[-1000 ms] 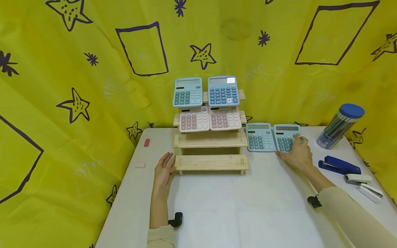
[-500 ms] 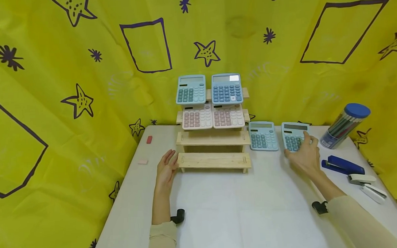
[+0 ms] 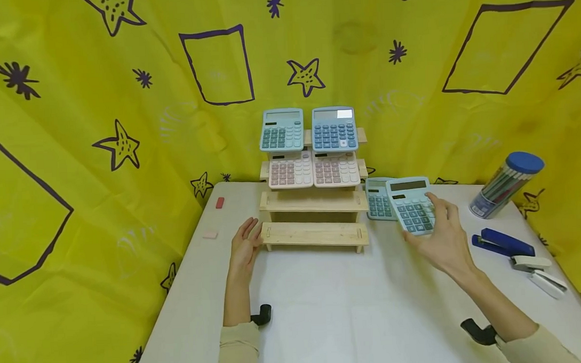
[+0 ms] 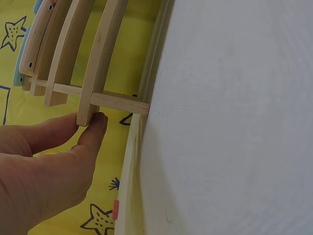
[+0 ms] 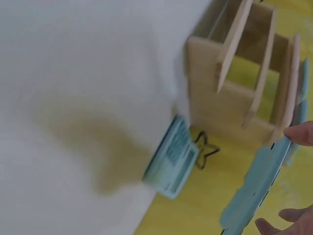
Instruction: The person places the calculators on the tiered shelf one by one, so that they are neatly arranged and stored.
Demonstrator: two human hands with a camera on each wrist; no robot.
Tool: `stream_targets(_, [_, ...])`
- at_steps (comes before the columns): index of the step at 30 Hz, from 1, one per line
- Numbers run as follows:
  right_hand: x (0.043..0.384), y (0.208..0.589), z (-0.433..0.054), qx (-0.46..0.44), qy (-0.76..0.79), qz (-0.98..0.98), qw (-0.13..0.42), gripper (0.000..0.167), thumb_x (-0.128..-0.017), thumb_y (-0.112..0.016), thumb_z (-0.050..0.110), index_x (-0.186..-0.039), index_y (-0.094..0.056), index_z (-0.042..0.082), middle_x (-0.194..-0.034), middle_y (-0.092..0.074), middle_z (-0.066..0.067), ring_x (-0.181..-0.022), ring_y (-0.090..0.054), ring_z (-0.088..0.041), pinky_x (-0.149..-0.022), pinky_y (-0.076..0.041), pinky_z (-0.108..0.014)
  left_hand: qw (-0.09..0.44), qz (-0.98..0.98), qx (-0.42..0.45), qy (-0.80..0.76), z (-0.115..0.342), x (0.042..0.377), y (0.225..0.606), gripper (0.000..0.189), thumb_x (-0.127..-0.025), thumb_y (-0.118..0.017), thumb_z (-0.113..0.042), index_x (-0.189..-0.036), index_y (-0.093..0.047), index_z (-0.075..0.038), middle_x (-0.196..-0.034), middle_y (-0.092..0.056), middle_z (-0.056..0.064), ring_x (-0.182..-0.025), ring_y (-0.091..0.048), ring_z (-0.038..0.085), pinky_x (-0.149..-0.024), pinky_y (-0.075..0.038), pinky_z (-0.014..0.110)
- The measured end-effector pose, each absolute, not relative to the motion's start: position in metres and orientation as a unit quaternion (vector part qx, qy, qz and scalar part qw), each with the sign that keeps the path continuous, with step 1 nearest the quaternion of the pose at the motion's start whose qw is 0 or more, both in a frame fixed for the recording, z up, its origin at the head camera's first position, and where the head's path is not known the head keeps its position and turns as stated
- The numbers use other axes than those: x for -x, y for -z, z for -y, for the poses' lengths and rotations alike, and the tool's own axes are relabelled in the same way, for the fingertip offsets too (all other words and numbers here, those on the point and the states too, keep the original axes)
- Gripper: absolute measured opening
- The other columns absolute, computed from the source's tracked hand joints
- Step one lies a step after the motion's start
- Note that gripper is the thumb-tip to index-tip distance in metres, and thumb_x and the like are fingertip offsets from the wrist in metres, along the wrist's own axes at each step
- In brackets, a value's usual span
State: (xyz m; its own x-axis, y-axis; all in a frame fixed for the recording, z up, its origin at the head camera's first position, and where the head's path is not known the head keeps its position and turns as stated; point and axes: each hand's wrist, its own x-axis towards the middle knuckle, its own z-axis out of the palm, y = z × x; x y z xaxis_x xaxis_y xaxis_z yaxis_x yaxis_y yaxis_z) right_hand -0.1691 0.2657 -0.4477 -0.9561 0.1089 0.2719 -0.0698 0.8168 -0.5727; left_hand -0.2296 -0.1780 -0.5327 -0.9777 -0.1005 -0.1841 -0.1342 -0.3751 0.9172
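Note:
My right hand [image 3: 443, 243] grips a light blue calculator [image 3: 413, 214] by its sides, lifted off the table and slightly tilted. In the right wrist view the held calculator [image 5: 257, 183] appears edge-on between thumb and fingers. Behind it, partly covered in the head view, a similar blue calculator [image 3: 377, 202] lies on the table. My left hand [image 3: 243, 252] is at the left end of a tiered wooden stand [image 3: 315, 234]; the left wrist view has its thumb and fingertips pinching the end of the lowest board [image 4: 95, 83].
Blue calculators [image 3: 281, 131] sit on the stand's top tier, pinkish-white ones [image 3: 290, 173] below them. Rightward are a tilted tub of pencils [image 3: 504, 187], a blue stapler [image 3: 504, 243] and white staplers [image 3: 531, 262]. Red [image 3: 220, 202] and pale pink [image 3: 210, 235] small blocks lie left.
My right hand has raised the calculator from the table and carried it left and nearer, so it overlaps the calculator beside the stand. My left hand stays at the stand's end.

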Motion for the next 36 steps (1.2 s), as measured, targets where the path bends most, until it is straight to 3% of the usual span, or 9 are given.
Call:
stream_targets(7, [0.153,0.438,-0.221,-0.046,-0.313,0.941,0.125,0.105,-0.081,-0.086,0.026,-0.165,-0.024,0.011,-0.150,-0.033,-0.032,-0.096,-0.059,-0.049,-0.072,-0.053,-0.055,0.011,-0.559,0.107,-0.822,0.178,0.229,0.532,0.074,-0.093,-0.045,0.022,-0.162,-0.029,-0.001,-0.165,-0.036,0.016,-0.150,-0.040,0.031,-0.095,-0.049,0.024])
stream_targets(15, [0.161,0.448,-0.168,-0.121,-0.332,0.925,0.142,0.100,-0.077,-0.087,0.024,-0.159,-0.034,0.009,-0.145,-0.040,-0.028,-0.081,-0.063,-0.040,-0.071,-0.054,-0.054,0.007,-0.560,0.101,-0.822,0.180,0.229,0.532,0.074,-0.093,-0.044,0.023,-0.161,-0.029,0.001,-0.165,-0.034,0.019,-0.150,-0.040,0.033,-0.089,-0.049,0.022])
stream_targets(19, [0.170,0.453,-0.146,-0.143,-0.329,0.919,0.167,0.101,-0.073,-0.089,0.024,-0.158,-0.037,0.006,-0.143,-0.043,-0.029,-0.094,-0.062,-0.045,-0.082,-0.052,-0.060,0.007,-0.562,0.101,-0.821,0.179,0.228,0.532,0.074,-0.092,-0.045,0.023,-0.161,-0.029,0.001,-0.165,-0.035,0.018,-0.150,-0.040,0.033,-0.087,-0.049,0.021])
stream_targets(27, [0.191,0.459,-0.098,-0.140,-0.327,0.920,0.165,0.097,-0.075,-0.087,0.029,-0.157,-0.040,0.009,-0.154,-0.038,-0.024,-0.132,-0.045,-0.047,-0.106,-0.034,-0.067,0.003,-0.559,0.104,-0.822,0.179,0.229,0.530,0.075,-0.090,-0.044,0.025,-0.160,-0.030,0.002,-0.164,-0.036,0.019,-0.150,-0.040,0.034,-0.084,-0.050,0.020])
stream_targets(36, [0.215,0.467,-0.043,-0.124,-0.279,0.936,0.173,0.087,-0.081,-0.083,0.037,-0.154,-0.046,0.007,-0.159,-0.038,-0.027,-0.134,-0.042,-0.057,-0.105,-0.036,-0.067,0.003,-0.551,0.105,-0.828,0.178,0.229,0.532,0.076,-0.089,-0.044,0.026,-0.160,-0.029,0.003,-0.164,-0.036,0.019,-0.150,-0.040,0.034,-0.082,-0.051,0.020])
